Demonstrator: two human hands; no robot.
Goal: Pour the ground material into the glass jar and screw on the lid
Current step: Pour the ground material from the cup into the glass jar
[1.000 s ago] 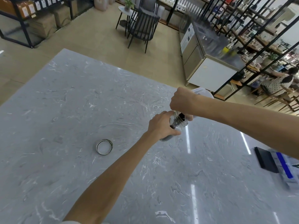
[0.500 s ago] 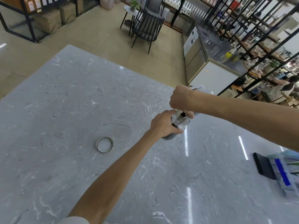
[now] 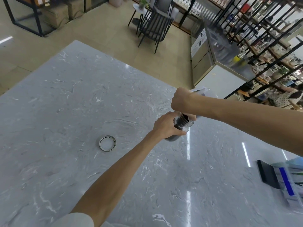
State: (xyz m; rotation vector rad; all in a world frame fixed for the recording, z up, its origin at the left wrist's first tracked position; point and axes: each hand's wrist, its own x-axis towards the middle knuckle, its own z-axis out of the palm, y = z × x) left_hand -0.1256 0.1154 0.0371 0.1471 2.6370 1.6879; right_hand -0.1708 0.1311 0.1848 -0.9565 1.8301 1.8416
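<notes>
My left hand (image 3: 165,125) grips a small glass jar (image 3: 181,128) on the grey marble table (image 3: 82,104), tilted toward the right. Dark ground material fills most of the jar and shows at its threaded mouth. My right hand (image 3: 181,100) is closed around a pale, mostly hidden container (image 3: 199,90) held tipped right over the jar's mouth. The round metal lid (image 3: 107,143) lies flat on the table, open side up, well to the left of the jar and apart from both hands.
A black flat object (image 3: 267,174) and a white and blue package (image 3: 288,182) lie at the table's right edge. Beyond the far edge stand a counter (image 3: 218,66), a black chair (image 3: 155,25) and metal shelving.
Both hands and the jar keep the same pose over the table. The camera view has shifted slightly. The lid has not moved.
</notes>
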